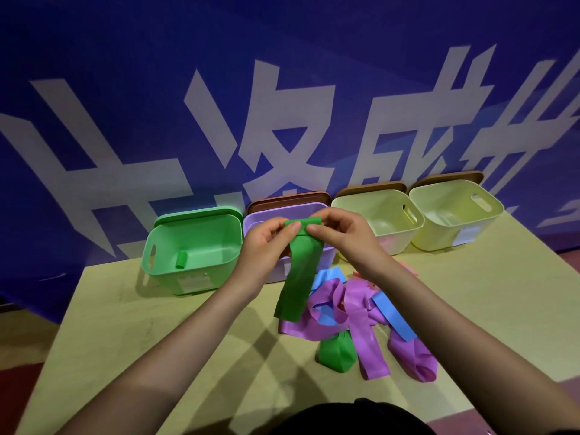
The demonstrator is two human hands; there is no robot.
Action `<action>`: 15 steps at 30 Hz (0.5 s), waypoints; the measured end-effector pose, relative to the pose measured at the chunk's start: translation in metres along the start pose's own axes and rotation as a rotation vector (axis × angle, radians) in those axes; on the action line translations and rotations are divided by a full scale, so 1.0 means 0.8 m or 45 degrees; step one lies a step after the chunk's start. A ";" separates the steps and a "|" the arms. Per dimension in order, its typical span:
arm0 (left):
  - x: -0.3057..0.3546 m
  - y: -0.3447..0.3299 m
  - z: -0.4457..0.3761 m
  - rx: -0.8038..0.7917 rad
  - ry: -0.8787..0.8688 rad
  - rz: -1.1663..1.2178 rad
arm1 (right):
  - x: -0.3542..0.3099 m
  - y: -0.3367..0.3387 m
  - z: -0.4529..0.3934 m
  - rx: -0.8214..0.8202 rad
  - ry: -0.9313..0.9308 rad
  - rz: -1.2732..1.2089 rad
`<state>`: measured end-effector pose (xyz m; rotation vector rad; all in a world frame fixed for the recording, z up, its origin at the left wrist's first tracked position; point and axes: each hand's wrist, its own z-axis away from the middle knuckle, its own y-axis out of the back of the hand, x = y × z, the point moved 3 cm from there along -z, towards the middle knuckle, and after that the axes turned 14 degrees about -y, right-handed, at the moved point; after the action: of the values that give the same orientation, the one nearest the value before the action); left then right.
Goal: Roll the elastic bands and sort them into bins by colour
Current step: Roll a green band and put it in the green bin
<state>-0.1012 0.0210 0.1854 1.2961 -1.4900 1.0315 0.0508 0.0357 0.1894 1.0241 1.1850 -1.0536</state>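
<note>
Green bin [163, 246] sits far left on the table [103, 324], one rolled green band [181, 259] already lying inside it. Next right, the lilac bin [251, 222], mostly hidden behind the hands. Left hand [266, 243] pinches the left end of the top edge of a green elastic band [298, 277]; right hand [342, 237] pinches the right end, thumbs nearly touching at the middle. Roll just begun at the top (only a turn or so, by the look of it); the band's long axis hangs straight down from the fingers, tail reaching toward the loose pile [354, 312] of purple, blue and green bands. Judgement: rolling goes downward along that axis, then the drop is to the left, so the left hand is nearer the green bin. Two pale yellow bins [417, 221] stand far right
</note>
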 end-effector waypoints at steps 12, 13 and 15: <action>-0.007 -0.007 0.008 0.050 0.183 0.275 | -0.014 0.000 0.008 0.161 0.487 0.417; -0.007 -0.007 0.007 0.065 0.194 0.299 | -0.016 0.001 0.008 0.171 0.586 0.545; -0.006 -0.009 0.009 0.079 0.237 0.370 | -0.016 0.003 0.009 0.189 0.741 0.734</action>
<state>-0.0946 0.0149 0.1794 1.0115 -1.5404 1.3575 0.0538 0.0304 0.2033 1.7365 1.1552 -0.3926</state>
